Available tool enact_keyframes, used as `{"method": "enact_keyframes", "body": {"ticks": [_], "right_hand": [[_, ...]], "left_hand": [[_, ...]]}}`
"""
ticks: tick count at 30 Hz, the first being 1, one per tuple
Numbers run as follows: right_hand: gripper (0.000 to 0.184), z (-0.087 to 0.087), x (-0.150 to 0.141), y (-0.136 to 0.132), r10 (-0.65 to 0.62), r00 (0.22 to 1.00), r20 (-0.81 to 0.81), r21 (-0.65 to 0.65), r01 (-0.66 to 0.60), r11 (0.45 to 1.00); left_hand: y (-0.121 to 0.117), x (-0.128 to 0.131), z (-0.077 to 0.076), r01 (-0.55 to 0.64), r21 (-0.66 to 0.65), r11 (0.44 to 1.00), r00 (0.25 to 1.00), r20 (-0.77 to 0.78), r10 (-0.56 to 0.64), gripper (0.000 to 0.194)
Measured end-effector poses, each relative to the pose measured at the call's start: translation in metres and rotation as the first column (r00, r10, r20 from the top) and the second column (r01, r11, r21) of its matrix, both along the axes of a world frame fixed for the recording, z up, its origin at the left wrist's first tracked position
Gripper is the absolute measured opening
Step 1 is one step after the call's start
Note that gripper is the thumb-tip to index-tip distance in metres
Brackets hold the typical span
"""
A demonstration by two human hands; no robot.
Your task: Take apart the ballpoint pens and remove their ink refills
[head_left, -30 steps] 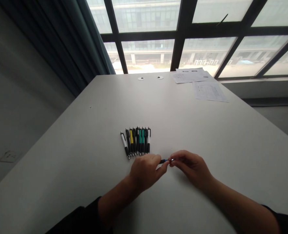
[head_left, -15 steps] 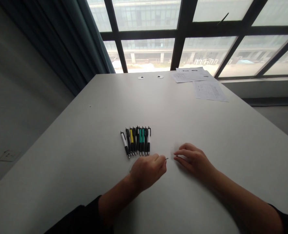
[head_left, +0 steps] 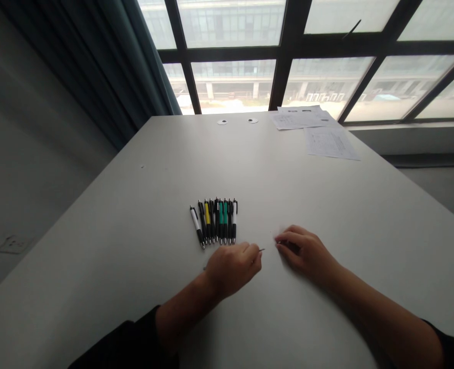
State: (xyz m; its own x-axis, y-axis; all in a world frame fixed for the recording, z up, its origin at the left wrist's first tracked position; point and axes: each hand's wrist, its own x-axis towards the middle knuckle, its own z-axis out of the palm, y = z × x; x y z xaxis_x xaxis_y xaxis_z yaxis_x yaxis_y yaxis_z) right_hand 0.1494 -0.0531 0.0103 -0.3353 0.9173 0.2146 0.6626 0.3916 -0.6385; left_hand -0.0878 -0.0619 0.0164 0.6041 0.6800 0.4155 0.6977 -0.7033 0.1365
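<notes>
My left hand (head_left: pixel 233 270) is curled tight round a ballpoint pen (head_left: pixel 262 249), which my fist mostly hides; only its slim point juts out past thumb and forefinger, aimed at my other hand. My right hand (head_left: pixel 306 251), just beside that point but not touching it, has thumb and forefinger pinched on a tiny piece (head_left: pixel 278 242), too small to make out. Both hands are low over the white table (head_left: pixel 135 246). Just beyond my left knuckles lies a row of click pens, tips towards me: a white-barrelled pen (head_left: pixel 195 220) slanting at the left end, a yellow pen (head_left: pixel 207 212), two green pens (head_left: pixel 225 212), black ones among them, and another white pen (head_left: pixel 234 212) at the right. Well apart, at the far right, printed sheets (head_left: pixel 331 143) overlap near the window (head_left: pixel 230 84). A dark blue curtain (head_left: pixel 107 56) hangs on the left.
</notes>
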Motion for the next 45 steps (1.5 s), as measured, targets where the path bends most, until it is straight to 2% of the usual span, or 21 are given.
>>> {"method": "enact_keyframes", "body": {"ticks": [7,12,16,18,27,36,42,43,45], "right_hand": [[0.019,-0.003,0.001,-0.001,-0.014,1.0,-0.008,-0.007,0.014,1.0],[0.015,0.014,-0.002,-0.008,-0.021,0.996,-0.087,0.042,0.025,0.999],[0.014,0.03,-0.01,-0.019,0.145,0.947,-0.287,-0.05,-0.166,0.985],[0.013,0.033,-0.014,-0.023,0.174,0.919,-0.353,-0.106,-0.225,0.969],[0.01,0.021,-0.018,-0.022,0.119,0.843,-0.525,-0.221,-0.27,0.937],[0.005,0.02,-0.016,-0.025,0.13,0.787,-0.603,-0.221,-0.321,0.921],[0.014,0.023,-0.006,-0.021,-0.079,0.702,-0.708,-0.34,-0.241,0.909],[0.018,0.026,-0.002,-0.017,-0.109,0.723,-0.682,-0.357,-0.2,0.913],[0.022,0.032,0.008,-0.009,-0.152,0.869,-0.471,-0.395,-0.054,0.917]], "left_hand": [[0.001,0.0,-0.002,-0.002,-0.002,1.0,1.0,0.006,0.002,0.027],[0.001,0.0,0.001,0.029,0.01,1.0,0.999,0.02,-0.03,0.029],[0.0,0.001,0.003,0.087,0.03,0.996,0.995,0.035,-0.088,0.031],[0.0,0.001,0.004,0.116,0.041,0.992,0.992,0.042,-0.118,0.033],[0.0,-0.003,0.005,0.165,0.07,0.984,0.983,0.068,-0.169,0.036],[0.001,-0.002,0.005,0.188,0.089,0.978,0.976,0.091,-0.196,0.044],[0.001,-0.002,0.005,0.204,0.094,0.975,0.975,0.068,-0.21,0.036],[0.001,-0.001,0.005,0.203,0.095,0.975,0.976,0.064,-0.209,0.036],[0.0,-0.001,0.005,0.198,0.097,0.975,0.977,0.055,-0.204,0.036]]}}
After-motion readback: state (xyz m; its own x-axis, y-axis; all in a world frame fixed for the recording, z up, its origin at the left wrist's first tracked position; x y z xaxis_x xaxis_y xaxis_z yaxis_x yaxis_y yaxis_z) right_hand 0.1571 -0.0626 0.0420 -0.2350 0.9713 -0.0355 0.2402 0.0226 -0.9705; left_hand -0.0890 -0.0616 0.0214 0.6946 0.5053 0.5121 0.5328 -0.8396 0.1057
